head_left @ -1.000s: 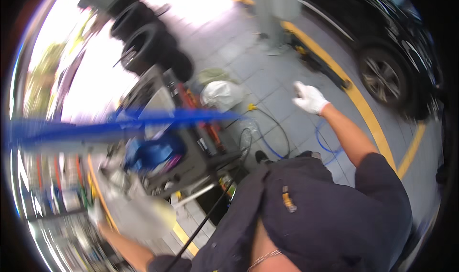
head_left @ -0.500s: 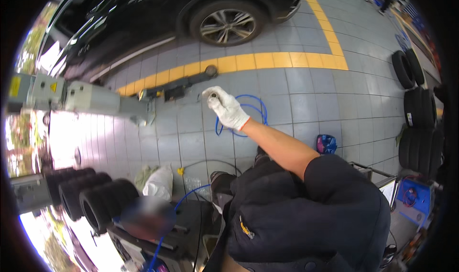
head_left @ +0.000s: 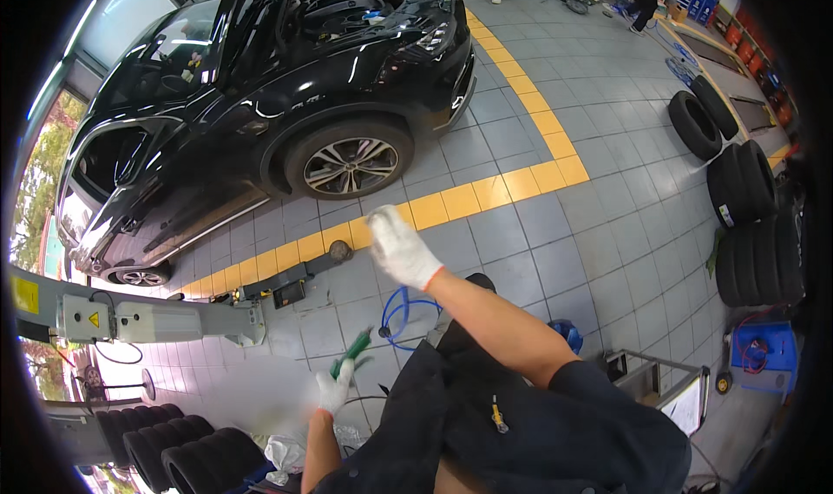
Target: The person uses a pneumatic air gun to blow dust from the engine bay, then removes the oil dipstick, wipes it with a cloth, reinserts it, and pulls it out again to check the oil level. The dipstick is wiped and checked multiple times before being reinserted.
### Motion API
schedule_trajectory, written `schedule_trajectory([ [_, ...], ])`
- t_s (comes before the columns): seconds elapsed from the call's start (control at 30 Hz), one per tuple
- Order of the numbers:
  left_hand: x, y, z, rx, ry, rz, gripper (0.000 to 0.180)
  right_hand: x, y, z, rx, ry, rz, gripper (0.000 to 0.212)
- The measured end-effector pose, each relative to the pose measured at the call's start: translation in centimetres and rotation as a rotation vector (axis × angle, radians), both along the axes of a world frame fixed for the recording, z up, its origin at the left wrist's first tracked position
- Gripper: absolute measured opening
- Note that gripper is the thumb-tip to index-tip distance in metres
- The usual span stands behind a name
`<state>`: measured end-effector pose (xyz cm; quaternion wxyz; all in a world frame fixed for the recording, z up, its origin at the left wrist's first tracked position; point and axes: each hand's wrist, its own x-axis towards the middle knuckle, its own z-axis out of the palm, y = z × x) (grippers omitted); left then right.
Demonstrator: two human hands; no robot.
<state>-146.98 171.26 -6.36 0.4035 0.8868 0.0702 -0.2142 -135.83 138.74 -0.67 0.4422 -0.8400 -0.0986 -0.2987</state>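
Black car (head_left: pixel 260 103) with its bonnet up stands well beyond both hands on the grey tiled floor (head_left: pixel 607 233); stacked tyres (head_left: pixel 746 216) lie far off the right hand's side. Raised and blurred, the gloved right hand (head_left: pixel 401 247) has fingers I cannot tell apart or together. Lower, the gloved left hand (head_left: pixel 334 390) clamps its fingers on a green-handled tool (head_left: pixel 351 352), whose tip points up from them. A firm, steady grip with the tip kept clear of the blue hose (head_left: pixel 401 313) just beyond would serve best.

Grey tiled floor (head_left: pixel 607 233) of a garage

On it stand a black car (head_left: pixel 286 86), stacked tyres (head_left: pixel 746 207), and a coiled blue hose (head_left: pixel 403 307) lies there.
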Motion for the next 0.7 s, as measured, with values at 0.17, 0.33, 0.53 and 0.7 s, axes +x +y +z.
schedule_trajectory([
  [0.17,19.3,-21.4,4.1,0.093,-0.292,-0.335,0.057,6.2,-21.9,-3.0,0.964,0.470,0.148,0.038],
  [0.33,34.6,-42.3,6.6,0.045,-0.232,-0.519,0.065,13.4,-39.8,-2.1,0.315,0.649,0.196,0.037],
  [0.53,45.8,-61.8,14.4,0.127,-0.229,-0.804,0.062,20.0,-58.0,6.5,0.257,0.691,0.198,0.034],
  [0.7,55.1,-75.9,18.3,0.267,-0.280,-0.977,0.067,27.8,-72.2,7.0,0.102,0.607,0.277,0.033],
])
